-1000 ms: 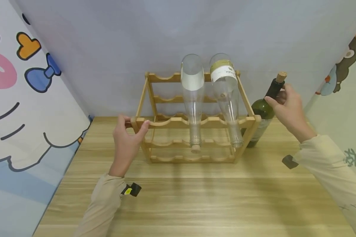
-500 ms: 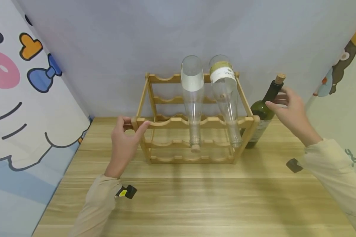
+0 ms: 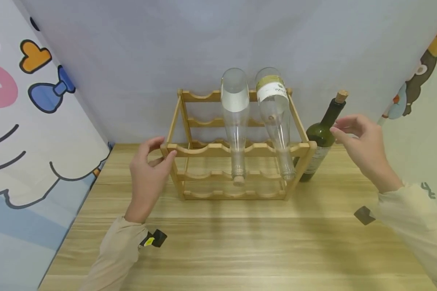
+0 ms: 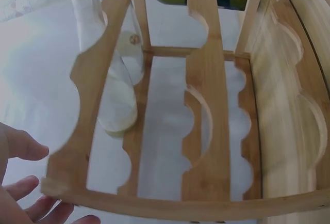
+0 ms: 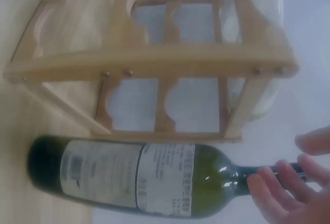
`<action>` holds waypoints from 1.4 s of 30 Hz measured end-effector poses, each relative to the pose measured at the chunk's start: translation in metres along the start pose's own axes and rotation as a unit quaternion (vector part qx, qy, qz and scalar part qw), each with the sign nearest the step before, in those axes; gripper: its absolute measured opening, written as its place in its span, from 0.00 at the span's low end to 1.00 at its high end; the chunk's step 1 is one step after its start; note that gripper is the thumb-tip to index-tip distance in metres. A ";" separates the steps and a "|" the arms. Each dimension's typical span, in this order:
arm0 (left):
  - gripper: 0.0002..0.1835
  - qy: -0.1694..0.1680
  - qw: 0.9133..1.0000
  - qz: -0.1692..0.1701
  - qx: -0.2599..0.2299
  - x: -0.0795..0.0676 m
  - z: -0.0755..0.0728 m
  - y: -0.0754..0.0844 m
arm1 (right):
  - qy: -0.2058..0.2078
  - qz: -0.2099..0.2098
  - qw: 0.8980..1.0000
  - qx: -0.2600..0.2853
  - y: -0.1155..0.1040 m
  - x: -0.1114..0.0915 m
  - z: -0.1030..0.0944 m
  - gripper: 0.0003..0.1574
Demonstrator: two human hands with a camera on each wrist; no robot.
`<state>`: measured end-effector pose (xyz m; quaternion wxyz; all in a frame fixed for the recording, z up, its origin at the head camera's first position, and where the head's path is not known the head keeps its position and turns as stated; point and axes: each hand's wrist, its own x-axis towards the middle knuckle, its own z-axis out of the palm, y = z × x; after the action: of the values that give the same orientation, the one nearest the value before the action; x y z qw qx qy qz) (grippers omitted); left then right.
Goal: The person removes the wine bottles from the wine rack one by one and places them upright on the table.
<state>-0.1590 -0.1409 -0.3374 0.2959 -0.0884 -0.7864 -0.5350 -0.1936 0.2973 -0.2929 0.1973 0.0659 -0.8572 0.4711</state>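
Observation:
A wooden wine rack point(image 3: 211, 150) stands on the table, with two clear glass bottles lying neck-forward across its top tier. The left bottle point(image 3: 235, 121) has a cork; the right bottle point(image 3: 276, 113) bears a white and gold label. Beside the rack's right end a green wine bottle point(image 3: 322, 135) with a cork stands upright. My left hand point(image 3: 147, 173) is at the rack's front left corner, fingers loosely bent around the post without gripping it. By the green bottle's neck, my right hand point(image 3: 365, 145) has its fingers parted and holds nothing; contact with the glass cannot be told.
The wood-grain table point(image 3: 218, 242) spreads in front of the rack. A pale wall point(image 3: 142, 72) rises close behind it. Cartoon-printed panels stand at the left point(image 3: 32, 133) and right point(image 3: 422, 133).
My right hand has let go of the green bottle's neck and drawn right. My left hand has loosened from the rack's corner and shifted slightly left. The bottles stay in place.

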 end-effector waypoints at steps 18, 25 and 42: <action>0.22 -0.018 0.992 0.121 -0.034 0.003 0.006 0.044 | -0.063 -0.039 0.996 0.056 -0.009 -0.030 0.021 0.18; 0.26 -0.066 0.985 0.151 -0.060 0.002 0.013 0.050 | -0.053 -0.050 0.994 0.077 0.001 -0.040 0.038 0.20; 0.32 -0.170 0.950 0.260 -0.006 0.015 0.037 0.054 | -0.019 -0.118 0.985 0.122 0.012 -0.045 0.055 0.25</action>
<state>-0.1605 -0.0884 -0.2955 0.2865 -0.3814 -0.7715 -0.4211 -0.1714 0.2551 -0.3461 0.2254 0.1997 -0.7829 0.5445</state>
